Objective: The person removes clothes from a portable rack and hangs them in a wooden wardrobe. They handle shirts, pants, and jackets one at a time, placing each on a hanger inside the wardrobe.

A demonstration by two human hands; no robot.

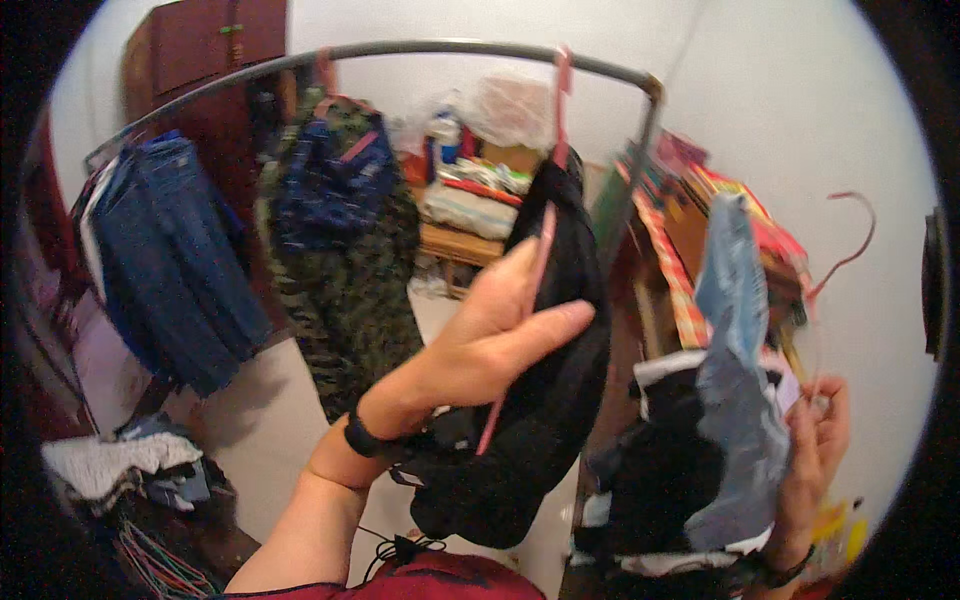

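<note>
My left hand (pixel 499 337), a black band at its wrist, is against a black garment (pixel 559 420) on a pink hanger (pixel 562 97) hooked over a grey metal rail (pixel 450 49). The hanger's bar runs between its thumb and fingers; the fingertips are hidden, so I cannot tell whether they grip. On the right, my right hand (pixel 821 420) pinches a second pink hanger (pixel 815 315) below its neck. That hanger's hook is free in the air. Just left of this hand hangs a blue-grey denim garment (pixel 739 420); how it is supported is unclear.
Jeans (pixel 169 240) and a camouflage-patterned garment (pixel 345 300) hang on the rail. Folded cloths lie on a wooden stand (pixel 457 246) behind. A dark cabinet (pixel 217 52) stands back left. Clothes (pixel 127 465) and thin hangers (pixel 161 555) lie at lower left. Black-and-white clothing (pixel 660 442) is at right.
</note>
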